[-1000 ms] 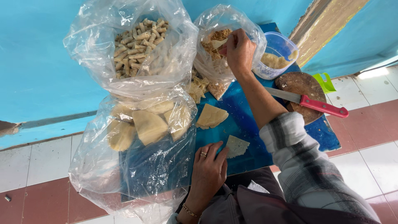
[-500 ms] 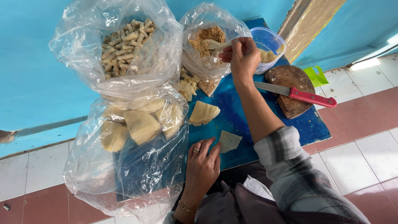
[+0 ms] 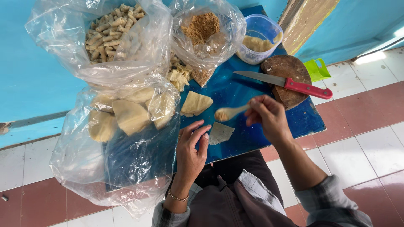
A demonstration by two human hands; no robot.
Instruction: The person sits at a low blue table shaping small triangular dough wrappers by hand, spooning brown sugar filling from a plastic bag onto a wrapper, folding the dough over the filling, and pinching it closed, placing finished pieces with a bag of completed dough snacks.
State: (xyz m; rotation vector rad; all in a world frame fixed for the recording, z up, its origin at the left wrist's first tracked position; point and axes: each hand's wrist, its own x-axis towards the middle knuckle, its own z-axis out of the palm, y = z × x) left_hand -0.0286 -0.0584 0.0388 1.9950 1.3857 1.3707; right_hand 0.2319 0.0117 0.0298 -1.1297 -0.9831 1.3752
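Back from the crumb bag (image 3: 206,33), the right hand (image 3: 269,117) pinches a loaded spoon (image 3: 229,112), handle rightward, just above-right of the wrapper (image 3: 220,133); left hand (image 3: 191,151) open beside it.

My left hand (image 3: 191,151) lies palm down, fingers (image 3: 201,133) loosely spread and pointing away from me, holding nothing; a thin bracelet circles its wrist. My right hand (image 3: 267,115) is raised and curled, thumb and fingertips pinched in a closed grip. My right forearm runs back toward my body, its checked sleeve pushed up near the elbow.
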